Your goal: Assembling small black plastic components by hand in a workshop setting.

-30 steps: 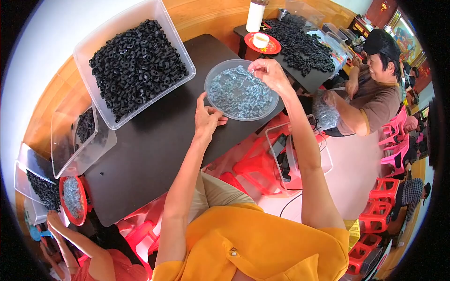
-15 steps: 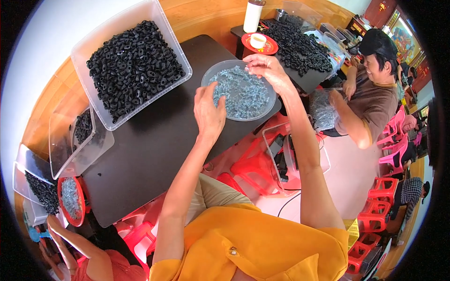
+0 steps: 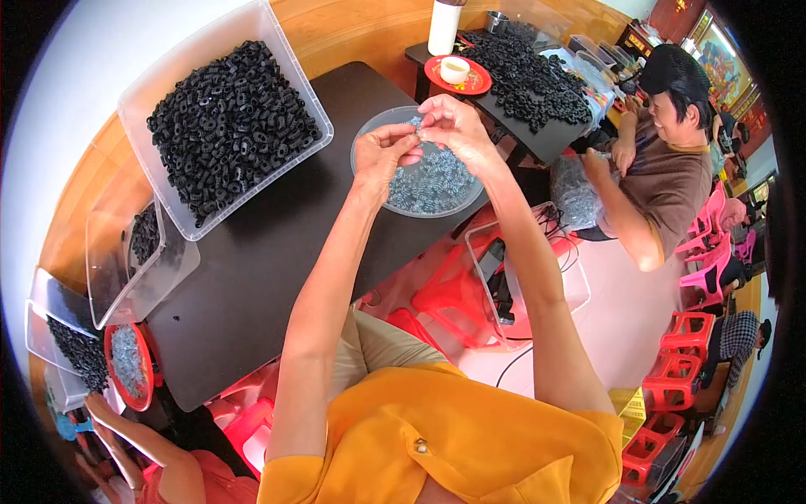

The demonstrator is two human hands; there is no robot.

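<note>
No words or numbers could be read in the room; gold marks stood on a red panel (image 3: pixel 684 15) at the far right, too small to make out; similar marks showed, blurred, on a dark box (image 3: pixel 635 39) to its left; yellowish marks dotted the rim of a red plate (image 3: pixel 478 80) on the far table (image 3: pixel 541 144), whether writing or ornament could not be told.

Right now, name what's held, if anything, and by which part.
Left hand and right hand meet over the dish; anything pinched there is too small to tell.
</note>
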